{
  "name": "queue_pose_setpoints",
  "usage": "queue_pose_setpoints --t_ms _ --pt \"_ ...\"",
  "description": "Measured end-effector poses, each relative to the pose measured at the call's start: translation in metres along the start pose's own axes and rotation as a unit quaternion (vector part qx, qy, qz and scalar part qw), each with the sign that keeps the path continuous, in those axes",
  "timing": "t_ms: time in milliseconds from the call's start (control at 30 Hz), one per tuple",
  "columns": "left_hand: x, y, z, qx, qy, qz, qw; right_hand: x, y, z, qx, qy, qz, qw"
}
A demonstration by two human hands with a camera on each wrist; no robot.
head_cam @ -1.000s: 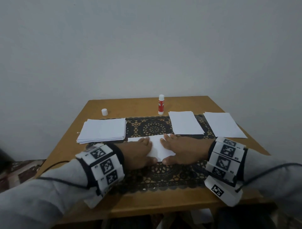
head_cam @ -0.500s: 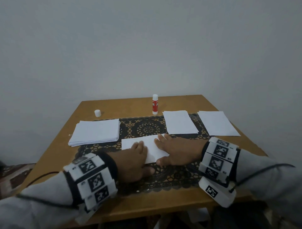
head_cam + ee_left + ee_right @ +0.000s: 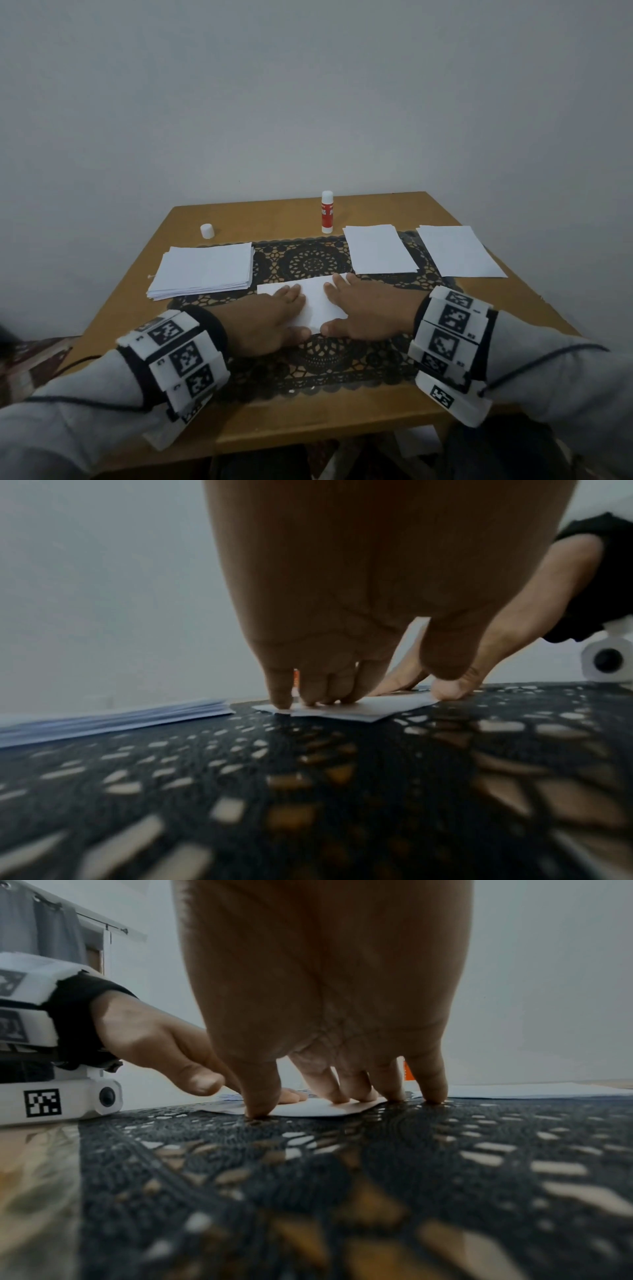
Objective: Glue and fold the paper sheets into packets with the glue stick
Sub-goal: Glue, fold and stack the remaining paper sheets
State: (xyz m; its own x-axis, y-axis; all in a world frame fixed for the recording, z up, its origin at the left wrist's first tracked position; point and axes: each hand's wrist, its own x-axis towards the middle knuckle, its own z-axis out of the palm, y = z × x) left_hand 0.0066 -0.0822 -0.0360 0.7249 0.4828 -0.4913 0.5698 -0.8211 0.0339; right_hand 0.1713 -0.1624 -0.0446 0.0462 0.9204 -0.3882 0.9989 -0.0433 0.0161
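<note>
A folded white paper sheet (image 3: 313, 303) lies on the black lace mat (image 3: 318, 363) in the middle of the table. My left hand (image 3: 274, 318) lies flat on its left part, fingers straight, pressing down on the sheet (image 3: 359, 710). My right hand (image 3: 366, 311) presses its right part, fingertips (image 3: 342, 1093) on the paper (image 3: 315, 1108), thumb at the near edge. The red and white glue stick (image 3: 327, 212) stands upright at the back of the table, and its white cap (image 3: 207, 230) sits apart at the back left.
A stack of white sheets (image 3: 205, 270) lies to the left on the wooden table (image 3: 308, 421). Two more white papers lie at the right: one (image 3: 378, 248) on the mat's edge, another (image 3: 459, 250) further right. A plain wall stands behind.
Both hands stay pressed on the folded sheet. The left hand's fingers have slid a little along the paper; the head view has shifted slightly.
</note>
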Motion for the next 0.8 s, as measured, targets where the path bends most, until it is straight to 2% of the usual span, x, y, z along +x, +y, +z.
queue_pose_setpoints --t_ms 100,267,467,567,633,800 --pt "0.0 -0.006 0.001 0.016 -0.001 -0.038 0.999 0.001 0.0 0.0 0.003 0.001 0.001 1.0" --pt "-0.015 0.014 0.014 0.032 -0.03 0.031 0.999 0.001 -0.001 0.0 -0.001 0.006 -0.001 1.0" --pt "-0.026 0.004 0.016 0.027 -0.041 -0.039 0.998 0.001 -0.001 0.0 0.001 0.011 -0.002 1.0" --pt "-0.041 0.019 0.017 0.03 -0.071 0.012 0.997 0.001 -0.001 0.0 0.001 0.015 -0.003 1.0" --pt "-0.041 0.021 0.013 0.019 -0.07 0.021 0.997 0.001 -0.001 0.0 0.004 0.017 -0.002 1.0" --pt "-0.011 0.002 -0.001 0.036 -0.027 -0.073 0.996 0.001 -0.001 0.0 0.007 0.02 -0.003 1.0"
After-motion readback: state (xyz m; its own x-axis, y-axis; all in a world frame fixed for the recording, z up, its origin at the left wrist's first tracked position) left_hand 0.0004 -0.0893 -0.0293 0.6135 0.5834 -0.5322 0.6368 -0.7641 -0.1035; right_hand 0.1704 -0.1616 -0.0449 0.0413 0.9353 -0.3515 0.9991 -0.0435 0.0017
